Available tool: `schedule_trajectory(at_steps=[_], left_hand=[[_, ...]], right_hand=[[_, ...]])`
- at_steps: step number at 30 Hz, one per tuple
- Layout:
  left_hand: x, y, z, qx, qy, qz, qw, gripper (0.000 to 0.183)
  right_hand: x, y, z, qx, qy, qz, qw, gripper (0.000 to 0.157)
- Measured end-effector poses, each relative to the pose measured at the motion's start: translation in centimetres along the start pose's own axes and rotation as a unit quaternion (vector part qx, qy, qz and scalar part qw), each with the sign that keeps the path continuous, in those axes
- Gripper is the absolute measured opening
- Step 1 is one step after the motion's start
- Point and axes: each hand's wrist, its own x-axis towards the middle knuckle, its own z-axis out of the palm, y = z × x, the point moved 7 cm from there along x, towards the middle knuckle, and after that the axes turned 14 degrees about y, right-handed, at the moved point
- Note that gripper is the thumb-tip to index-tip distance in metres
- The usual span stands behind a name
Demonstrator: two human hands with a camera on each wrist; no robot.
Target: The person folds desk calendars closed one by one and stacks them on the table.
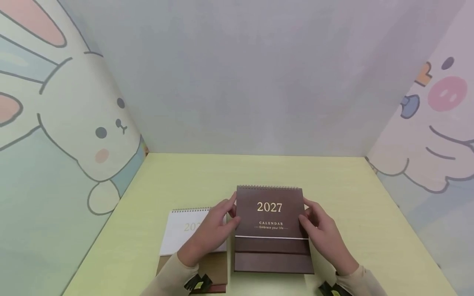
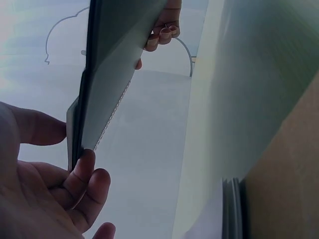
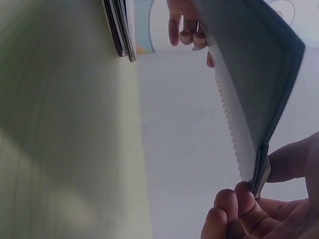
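Note:
Both hands hold a dark brown spiral-bound desk calendar [image 1: 269, 213] marked 2027 in gold, raised above the table. My left hand [image 1: 212, 228] pinches its left edge, thumb on the front cover and fingertips behind. On the opposite edge my right hand [image 1: 324, 230] grips the same way. From below, the left wrist view shows the calendar's dark underside [image 2: 119, 45] and its wire binding; the right wrist view shows the dark back board [image 3: 254, 69] too. Partly behind my left forearm lies a white desk calendar [image 1: 177, 232] with gold lettering and a brown base.
The pale yellow table [image 1: 122, 242] extends around the calendars. A plain wall [image 1: 255, 82] stands behind it, and side panels carry a cartoon rabbit [image 1: 89, 119] and a pig [image 1: 437, 123]. Under the white calendar's brown base shows a dark red edge [image 1: 218, 288].

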Motion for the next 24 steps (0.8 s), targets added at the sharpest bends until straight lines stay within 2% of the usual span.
schedule_trajectory(at_steps=[5,9,13,24], left_hand=[[0.00,-0.14,-0.03,-0.017,-0.008,-0.014,0.9997,0.075],[0.00,-0.23,-0.08,-0.022,-0.011,-0.011,0.9996,0.075],[0.06,-0.19,-0.14,-0.024,-0.007,-0.004,0.9997,0.074],[0.05,-0.14,-0.53,-0.023,-0.009,-0.014,0.9996,0.075]], right_hand=[[-0.12,-0.44,-0.29,0.015,0.010,-0.012,1.000,0.049],[-0.20,-0.59,-0.35,0.019,0.014,-0.021,0.999,0.049],[-0.20,-0.55,-0.28,0.019,0.012,-0.021,1.000,0.049],[-0.32,-0.67,-0.20,0.017,0.006,-0.013,1.000,0.050]])
